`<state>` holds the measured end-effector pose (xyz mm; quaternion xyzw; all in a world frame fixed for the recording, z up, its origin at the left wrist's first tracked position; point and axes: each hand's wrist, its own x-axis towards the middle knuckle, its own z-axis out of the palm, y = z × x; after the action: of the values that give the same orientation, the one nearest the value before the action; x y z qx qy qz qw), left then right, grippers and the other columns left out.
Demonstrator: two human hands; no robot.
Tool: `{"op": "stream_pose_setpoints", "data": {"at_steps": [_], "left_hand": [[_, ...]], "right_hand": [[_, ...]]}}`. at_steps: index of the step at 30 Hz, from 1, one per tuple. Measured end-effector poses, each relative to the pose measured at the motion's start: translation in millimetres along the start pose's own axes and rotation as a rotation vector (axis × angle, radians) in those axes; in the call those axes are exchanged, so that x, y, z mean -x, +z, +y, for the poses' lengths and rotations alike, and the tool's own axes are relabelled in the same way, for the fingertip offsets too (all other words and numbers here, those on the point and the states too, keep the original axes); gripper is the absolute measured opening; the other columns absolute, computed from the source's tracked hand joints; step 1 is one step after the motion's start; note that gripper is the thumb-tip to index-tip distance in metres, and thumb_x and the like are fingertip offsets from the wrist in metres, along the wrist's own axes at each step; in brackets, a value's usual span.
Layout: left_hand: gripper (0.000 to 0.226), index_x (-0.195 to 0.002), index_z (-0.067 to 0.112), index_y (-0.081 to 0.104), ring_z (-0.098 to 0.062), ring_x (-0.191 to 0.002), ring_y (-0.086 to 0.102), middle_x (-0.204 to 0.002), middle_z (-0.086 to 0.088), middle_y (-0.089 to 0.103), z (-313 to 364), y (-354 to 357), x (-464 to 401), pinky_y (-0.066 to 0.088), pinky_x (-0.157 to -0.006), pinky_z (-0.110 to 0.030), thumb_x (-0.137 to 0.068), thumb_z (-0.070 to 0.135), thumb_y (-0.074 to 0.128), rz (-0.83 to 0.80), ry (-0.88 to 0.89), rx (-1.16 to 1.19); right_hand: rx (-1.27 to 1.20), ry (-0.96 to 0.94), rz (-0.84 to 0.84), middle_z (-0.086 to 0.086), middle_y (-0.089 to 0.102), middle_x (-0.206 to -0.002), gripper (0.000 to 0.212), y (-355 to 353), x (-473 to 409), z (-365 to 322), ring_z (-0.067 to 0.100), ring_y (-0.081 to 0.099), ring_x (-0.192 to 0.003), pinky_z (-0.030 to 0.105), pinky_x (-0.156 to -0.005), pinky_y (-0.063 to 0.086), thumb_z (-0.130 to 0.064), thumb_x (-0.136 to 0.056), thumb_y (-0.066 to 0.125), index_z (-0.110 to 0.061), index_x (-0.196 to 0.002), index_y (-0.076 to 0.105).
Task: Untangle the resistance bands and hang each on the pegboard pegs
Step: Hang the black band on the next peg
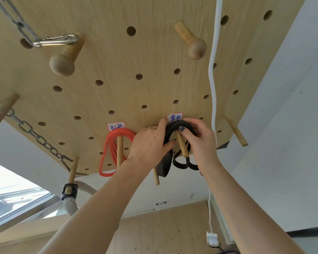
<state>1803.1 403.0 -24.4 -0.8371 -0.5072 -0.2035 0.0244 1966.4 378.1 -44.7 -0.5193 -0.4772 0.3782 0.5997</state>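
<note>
A steel chain (pixel 28 130) hangs at the far left of the pegboard (pixel 117 57). The red band (pixel 116 143) hangs coiled over its own peg (pixel 119 153). Beside it the left hand (pixel 149 143) and then the right hand (pixel 198 142) both pinch the black band (pixel 176 125), draped over a wooden peg (pixel 182 145)

Two bands (pixel 116 149) (pixel 180 125) on neighbouring pegs (pixel 119 153) (pixel 182 145) low on the pegboard (pixel 117 61).
</note>
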Motion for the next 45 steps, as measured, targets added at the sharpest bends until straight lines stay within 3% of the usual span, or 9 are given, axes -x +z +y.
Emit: {"op": "stream_pose_setpoints", "data": {"at_steps": [3, 10, 14, 19, 24, 28, 35, 38, 45], "left_hand": [[0.035, -0.129, 0.018, 0.052, -0.023, -0.074, 0.057, -0.079, 0.000, 0.066, 0, -6, 0, 0.041, -0.057, -0.032, -0.101, 0.037, 0.056, 0.108, 0.103, -0.035], [0.029, -0.133, 0.019, 0.052, -0.026, -0.066, 0.054, -0.088, -0.005, 0.056, 0, -8, 0, 0.051, -0.044, -0.042, -0.104, 0.020, 0.054, 0.096, 0.090, -0.049], [0.033, -0.130, 0.025, 0.037, -0.026, -0.053, 0.048, -0.111, -0.008, 0.044, 6, -5, 6, 0.051, -0.040, -0.041, -0.103, 0.018, 0.055, 0.044, 0.040, 0.022], [0.048, -0.122, 0.024, 0.041, -0.021, -0.054, 0.043, -0.099, 0.000, 0.032, 5, -3, -1, 0.038, -0.034, -0.031, -0.089, 0.004, 0.069, 0.053, 0.042, -0.052], [0.055, -0.128, 0.026, 0.043, -0.020, -0.056, 0.042, -0.101, -0.002, 0.042, 2, 3, -3, 0.041, -0.034, -0.032, -0.086, 0.002, 0.071, 0.060, 0.063, -0.064], [0.040, -0.131, 0.024, 0.048, -0.023, -0.064, 0.052, -0.113, -0.005, 0.050, -4, 5, -4, 0.049, -0.038, -0.038, -0.097, 0.010, 0.063, 0.082, 0.125, -0.007], [0.050, -0.138, 0.023, 0.041, -0.028, -0.080, 0.061, -0.131, -0.004, 0.049, -1, 20, 3, 0.053, -0.043, -0.041, -0.096, 0.010, 0.066, 0.133, 0.088, 0.061], [0.055, -0.141, 0.021, 0.046, -0.026, -0.090, 0.061, -0.123, -0.005, 0.054, 0, 21, 12, 0.054, -0.047, -0.039, -0.092, 0.008, 0.068, 0.190, 0.055, 0.030], [0.028, -0.103, 0.016, 0.041, -0.021, -0.071, 0.056, -0.103, -0.001, 0.055, -3, 47, 39, 0.042, -0.044, -0.029, -0.096, 0.026, 0.067, 0.103, -0.286, 0.049]], "right_hand": [[-0.013, -0.009, 0.015, -0.009, 0.075, -0.107, 0.026, 3, -2, -1, 0.013, 0.070, -0.106, 0.039, -0.095, 0.058, -0.008, -0.095, 0.068, -0.027, -0.113, 0.072], [0.081, -0.037, 0.052, -0.008, 0.072, -0.110, 0.025, 10, -1, -1, 0.005, 0.067, -0.104, 0.023, -0.092, 0.055, -0.010, -0.096, 0.067, -0.024, -0.117, 0.069], [0.185, -0.039, 0.112, -0.011, 0.068, -0.109, 0.024, 8, -3, -1, 0.002, 0.064, -0.102, 0.021, -0.089, 0.052, -0.021, -0.092, 0.072, -0.028, -0.114, 0.069], [0.249, -0.066, 0.141, -0.019, 0.062, -0.108, 0.031, 10, 0, -5, -0.004, 0.057, -0.107, 0.004, -0.085, 0.043, -0.019, -0.091, 0.074, -0.025, -0.118, 0.060], [0.319, -0.153, 0.164, -0.009, 0.065, -0.105, 0.019, 10, 3, 0, 0.003, 0.062, -0.102, 0.018, -0.089, 0.051, -0.009, -0.095, 0.063, -0.020, -0.110, 0.064], [0.294, -0.146, 0.129, -0.004, 0.067, -0.108, 0.022, 9, 1, 6, 0.010, 0.066, -0.103, 0.032, -0.093, 0.056, -0.008, -0.098, 0.059, -0.019, -0.115, 0.067], [0.195, -0.064, 0.086, -0.006, 0.069, -0.109, 0.026, 5, 8, 6, 0.001, 0.064, -0.102, 0.012, -0.087, 0.050, -0.003, -0.099, 0.057, -0.018, -0.117, 0.067], [0.233, -0.026, 0.086, -0.013, 0.069, -0.109, 0.029, -3, 7, 10, -0.003, 0.063, -0.102, 0.009, -0.088, 0.049, -0.005, -0.097, 0.061, -0.024, -0.117, 0.066], [0.452, -0.022, 0.026, -0.017, 0.066, -0.108, 0.033, -2, 17, 38, 0.004, 0.064, -0.102, 0.035, -0.087, 0.057, -0.034, -0.090, 0.071, -0.030, -0.120, 0.058]]}}
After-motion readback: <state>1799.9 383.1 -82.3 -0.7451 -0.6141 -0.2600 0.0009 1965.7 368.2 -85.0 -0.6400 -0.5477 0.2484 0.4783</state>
